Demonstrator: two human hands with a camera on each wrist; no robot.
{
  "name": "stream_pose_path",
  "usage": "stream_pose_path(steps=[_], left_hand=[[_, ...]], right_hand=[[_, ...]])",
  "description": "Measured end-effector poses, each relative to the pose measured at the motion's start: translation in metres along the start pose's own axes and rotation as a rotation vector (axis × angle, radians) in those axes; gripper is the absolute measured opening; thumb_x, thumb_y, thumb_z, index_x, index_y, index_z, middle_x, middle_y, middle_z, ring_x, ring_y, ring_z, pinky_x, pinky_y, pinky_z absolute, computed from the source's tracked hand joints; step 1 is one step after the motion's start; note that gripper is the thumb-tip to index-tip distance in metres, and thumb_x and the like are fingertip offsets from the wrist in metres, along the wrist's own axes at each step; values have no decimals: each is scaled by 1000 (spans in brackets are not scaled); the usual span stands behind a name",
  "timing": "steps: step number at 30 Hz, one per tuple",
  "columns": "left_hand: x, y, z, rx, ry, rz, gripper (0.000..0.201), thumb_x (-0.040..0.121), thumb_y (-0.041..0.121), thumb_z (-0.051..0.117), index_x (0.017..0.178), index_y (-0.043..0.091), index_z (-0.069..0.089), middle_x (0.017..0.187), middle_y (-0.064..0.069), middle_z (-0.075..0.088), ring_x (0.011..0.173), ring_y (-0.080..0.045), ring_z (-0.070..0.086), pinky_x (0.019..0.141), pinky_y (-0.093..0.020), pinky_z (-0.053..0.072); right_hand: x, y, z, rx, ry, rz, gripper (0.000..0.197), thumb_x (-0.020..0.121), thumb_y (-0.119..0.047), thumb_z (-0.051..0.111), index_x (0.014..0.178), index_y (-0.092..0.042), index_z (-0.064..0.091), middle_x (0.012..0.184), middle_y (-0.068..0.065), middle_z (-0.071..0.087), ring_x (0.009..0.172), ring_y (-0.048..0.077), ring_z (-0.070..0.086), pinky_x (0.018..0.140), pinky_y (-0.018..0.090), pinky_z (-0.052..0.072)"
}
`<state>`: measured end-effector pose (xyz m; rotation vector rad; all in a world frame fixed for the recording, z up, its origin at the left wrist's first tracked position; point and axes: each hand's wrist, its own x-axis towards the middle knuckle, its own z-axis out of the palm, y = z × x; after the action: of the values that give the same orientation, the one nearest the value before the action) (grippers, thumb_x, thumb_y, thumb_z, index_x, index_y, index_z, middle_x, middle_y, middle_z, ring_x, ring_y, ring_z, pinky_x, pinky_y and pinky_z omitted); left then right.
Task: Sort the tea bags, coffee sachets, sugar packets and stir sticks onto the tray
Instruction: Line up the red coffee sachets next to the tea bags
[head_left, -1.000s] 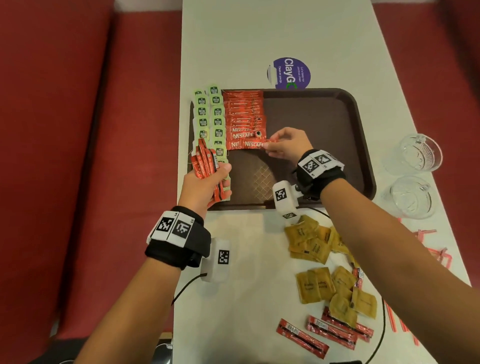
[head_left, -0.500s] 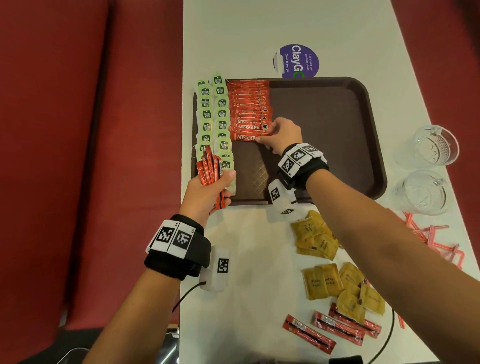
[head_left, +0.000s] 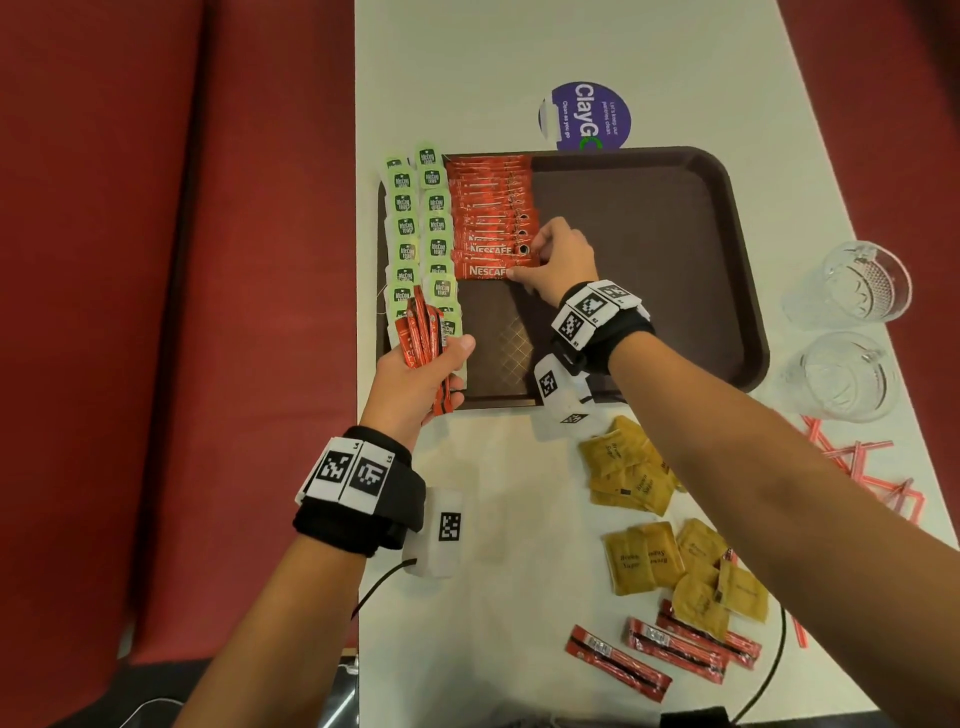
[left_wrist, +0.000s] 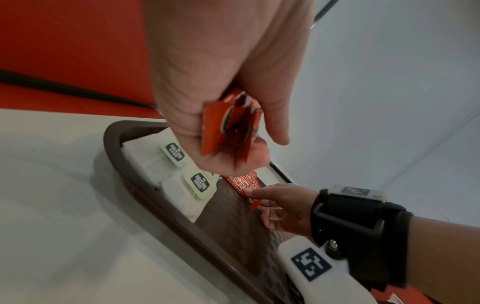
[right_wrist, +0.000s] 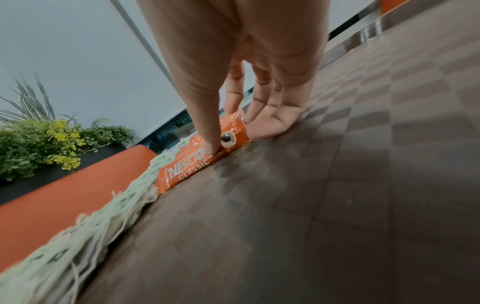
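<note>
A brown tray (head_left: 675, 208) holds two columns of green-tagged tea bags (head_left: 421, 228) along its left side and a row of red coffee sachets (head_left: 488, 208) beside them. My right hand (head_left: 524, 265) pinches the right end of the nearest coffee sachet (head_left: 485, 271), which lies flat on the tray against that row; in the right wrist view the thumb lies on top of this sachet (right_wrist: 187, 166). My left hand (head_left: 457, 369) grips a bundle of coffee sachets (head_left: 421, 338) over the tray's near left corner.
Brown sugar packets (head_left: 628, 473) and three loose coffee sachets (head_left: 670, 649) lie on the white table near me. Red-and-white stir sticks (head_left: 862, 467) lie at the right edge below two glass cups (head_left: 847, 283). A red bench (head_left: 182, 312) runs along the left.
My right hand has carried the sachet left and away from me and set it down against the row. The left hand has kept its bundle in place.
</note>
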<state>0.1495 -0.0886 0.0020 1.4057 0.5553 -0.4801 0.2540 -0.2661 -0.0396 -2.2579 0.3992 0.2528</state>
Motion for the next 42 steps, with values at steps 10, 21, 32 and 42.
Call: stream_pose_path(steps=[10, 21, 32, 42], left_hand=[[1, 3, 6, -69, -46, -1, 17, 85, 35, 63, 88, 20, 59, 62, 4, 47, 49, -5, 43, 43, -16, 38], [15, 10, 7, 85, -84, 45, 27, 91, 20, 58, 117, 24, 54, 105, 3, 64, 96, -13, 60, 81, -27, 47], [26, 35, 21, -9, -99, 88, 8, 86, 10, 63, 83, 17, 62, 83, 1, 66, 75, -10, 64, 64, -23, 55], [31, 38, 31, 127, -39, 117, 27, 95, 34, 49, 117, 19, 55, 87, 4, 64, 65, -8, 60, 56, -20, 53]], right_hand=[[-1, 3, 0, 26, -20, -1, 38, 72, -21, 78, 91, -16, 45, 100, 2, 44, 90, 21, 56, 84, 41, 54], [-43, -33, -28, 126, -301, -178, 30, 86, -42, 60, 105, -19, 56, 95, -3, 58, 78, 7, 56, 61, 19, 47], [-57, -25, -44, 742, -443, 33, 29, 83, 5, 63, 108, -2, 51, 80, 13, 59, 54, 7, 64, 51, 16, 51], [-56, -24, -44, 452, -423, -75, 15, 83, -8, 67, 97, -10, 63, 88, 9, 64, 81, 20, 61, 77, 33, 51]])
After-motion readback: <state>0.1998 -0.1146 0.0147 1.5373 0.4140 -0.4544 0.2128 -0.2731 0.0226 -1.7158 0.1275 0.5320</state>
